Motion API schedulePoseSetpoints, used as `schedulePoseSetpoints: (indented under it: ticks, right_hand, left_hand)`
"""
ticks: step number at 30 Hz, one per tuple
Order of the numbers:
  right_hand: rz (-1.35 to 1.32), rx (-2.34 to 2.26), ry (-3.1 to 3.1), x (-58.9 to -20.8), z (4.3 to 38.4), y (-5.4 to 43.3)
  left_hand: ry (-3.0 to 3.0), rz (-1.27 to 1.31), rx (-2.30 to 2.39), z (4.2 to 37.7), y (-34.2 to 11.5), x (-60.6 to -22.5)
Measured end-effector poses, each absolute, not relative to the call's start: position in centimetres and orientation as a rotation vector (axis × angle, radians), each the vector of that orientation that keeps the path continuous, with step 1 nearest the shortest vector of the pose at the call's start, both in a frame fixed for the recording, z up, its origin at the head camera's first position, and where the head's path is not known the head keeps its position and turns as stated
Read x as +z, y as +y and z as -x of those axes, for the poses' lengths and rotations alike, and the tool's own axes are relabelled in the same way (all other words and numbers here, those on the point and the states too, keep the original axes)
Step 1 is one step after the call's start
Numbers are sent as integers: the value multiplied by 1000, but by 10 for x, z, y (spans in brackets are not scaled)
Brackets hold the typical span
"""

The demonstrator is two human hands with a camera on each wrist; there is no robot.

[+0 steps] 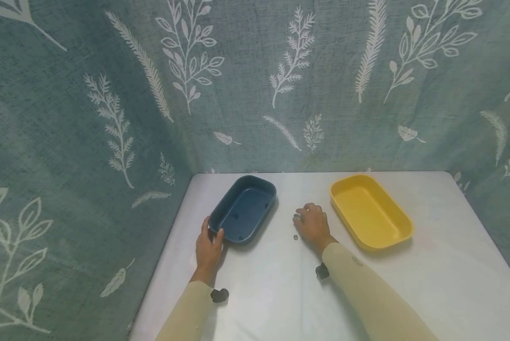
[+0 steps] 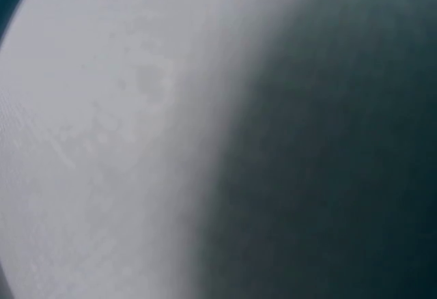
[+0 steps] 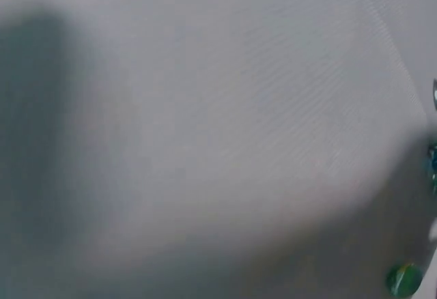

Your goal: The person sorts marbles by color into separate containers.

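Note:
My left hand holds the near left corner of a dark blue tray, thumb on one side and fingers on the other. A few small dark spots, too small to tell apart, show inside this tray. To its right, my right hand is low over the white table, fingers bent down, pinching a small glassy marble at the fingertips. Another marble lies on the table just nearer. The right wrist view shows a green marble at its lower right corner. The left wrist view is mostly blurred.
A yellow tray stands to the right of my right hand. The white table reaches back to a green leaf-patterned curtain, which also hangs along the left and right sides. Each wrist carries a small dark camera.

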State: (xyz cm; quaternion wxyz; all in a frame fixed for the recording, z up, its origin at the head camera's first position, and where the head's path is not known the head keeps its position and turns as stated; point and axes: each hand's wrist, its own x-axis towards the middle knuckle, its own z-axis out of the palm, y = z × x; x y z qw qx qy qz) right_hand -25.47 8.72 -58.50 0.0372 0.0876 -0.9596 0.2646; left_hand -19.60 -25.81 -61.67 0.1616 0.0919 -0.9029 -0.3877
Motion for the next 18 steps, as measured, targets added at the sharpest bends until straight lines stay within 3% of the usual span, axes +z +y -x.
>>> schedulePoseSetpoints:
  ticks: [18]
  right_hand:
    - [21,1170,-2831,-617,269,80]
  left_hand:
    - [-2575,-295,-1065,196,-260,-617]
